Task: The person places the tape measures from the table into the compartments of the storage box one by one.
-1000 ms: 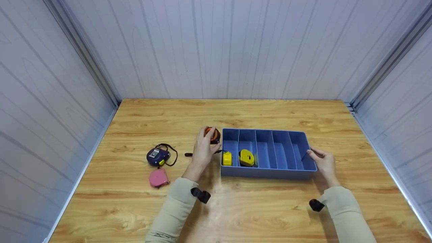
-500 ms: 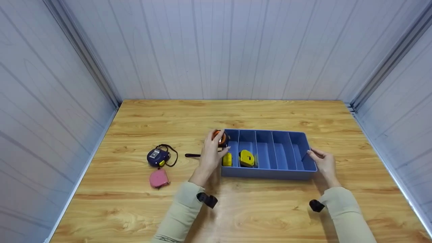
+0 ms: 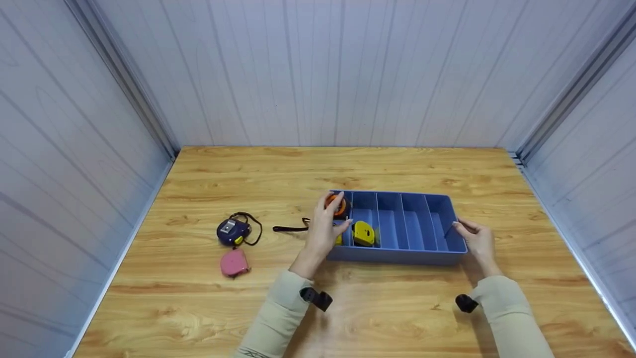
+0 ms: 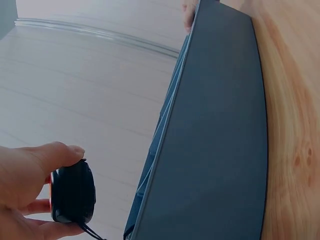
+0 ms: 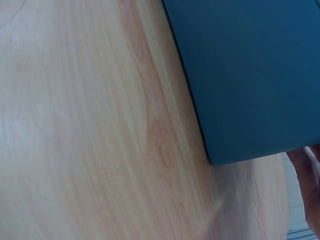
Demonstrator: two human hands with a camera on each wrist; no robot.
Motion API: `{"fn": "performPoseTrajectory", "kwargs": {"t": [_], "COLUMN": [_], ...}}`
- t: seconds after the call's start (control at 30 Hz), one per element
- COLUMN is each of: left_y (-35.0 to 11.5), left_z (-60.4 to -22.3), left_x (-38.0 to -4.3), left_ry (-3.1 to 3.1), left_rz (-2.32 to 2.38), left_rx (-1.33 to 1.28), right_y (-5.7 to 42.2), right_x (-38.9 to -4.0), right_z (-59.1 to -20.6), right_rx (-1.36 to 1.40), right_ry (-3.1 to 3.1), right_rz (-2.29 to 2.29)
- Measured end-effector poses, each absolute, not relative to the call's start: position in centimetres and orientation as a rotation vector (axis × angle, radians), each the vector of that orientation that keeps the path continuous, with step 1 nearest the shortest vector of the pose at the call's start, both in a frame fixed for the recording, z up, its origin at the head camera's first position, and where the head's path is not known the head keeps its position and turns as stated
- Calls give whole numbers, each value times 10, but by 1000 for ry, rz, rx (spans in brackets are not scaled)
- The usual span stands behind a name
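Observation:
In the head view my left hand (image 3: 322,231) holds a black-and-orange tape measure (image 3: 343,211) over the leftmost compartment of a blue divided box (image 3: 397,256). The left wrist view shows thumb and fingers on either side of that tape measure (image 4: 73,192), a thin cord hanging from it. Part of a small yellow tape measure (image 3: 339,240) shows in the same compartment, mostly behind my hand. Another yellow tape measure (image 3: 364,233) sits in the second compartment. At the box's right end, my right hand (image 3: 479,243) grips the wall, thumb over the rim.
Left of the box, a navy tape measure (image 3: 229,231) with a looped strap lies beside a pink tape measure (image 3: 234,262). A black strap (image 3: 290,229) stretches over the wooden table (image 3: 387,308) toward my left hand. Pale panels (image 3: 318,74) enclose the table's back and sides.
My left hand has carried the black-and-orange tape measure rightward, from beside the box to over its leftmost compartment. The right hand and the box have stayed in place.

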State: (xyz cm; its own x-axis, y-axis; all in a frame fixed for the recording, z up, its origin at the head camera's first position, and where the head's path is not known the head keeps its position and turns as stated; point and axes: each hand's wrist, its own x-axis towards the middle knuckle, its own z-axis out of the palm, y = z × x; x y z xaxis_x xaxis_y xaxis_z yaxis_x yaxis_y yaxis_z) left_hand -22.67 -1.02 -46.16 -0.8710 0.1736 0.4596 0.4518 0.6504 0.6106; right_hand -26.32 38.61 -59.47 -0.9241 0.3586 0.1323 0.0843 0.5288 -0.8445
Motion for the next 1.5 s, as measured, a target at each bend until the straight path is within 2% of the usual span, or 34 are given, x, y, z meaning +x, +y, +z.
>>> {"fn": "performPoseTrajectory", "kwargs": {"t": [1.5], "left_y": [54], "left_z": [-481], "left_x": [-225], "left_ry": [-2570], "left_rz": [-1150], "left_rx": [-690], "right_y": [391], "right_x": [-266], "right_z": [-604], "right_rx": [-357], "right_ry": [-2448], "right_rz": [1340]}}
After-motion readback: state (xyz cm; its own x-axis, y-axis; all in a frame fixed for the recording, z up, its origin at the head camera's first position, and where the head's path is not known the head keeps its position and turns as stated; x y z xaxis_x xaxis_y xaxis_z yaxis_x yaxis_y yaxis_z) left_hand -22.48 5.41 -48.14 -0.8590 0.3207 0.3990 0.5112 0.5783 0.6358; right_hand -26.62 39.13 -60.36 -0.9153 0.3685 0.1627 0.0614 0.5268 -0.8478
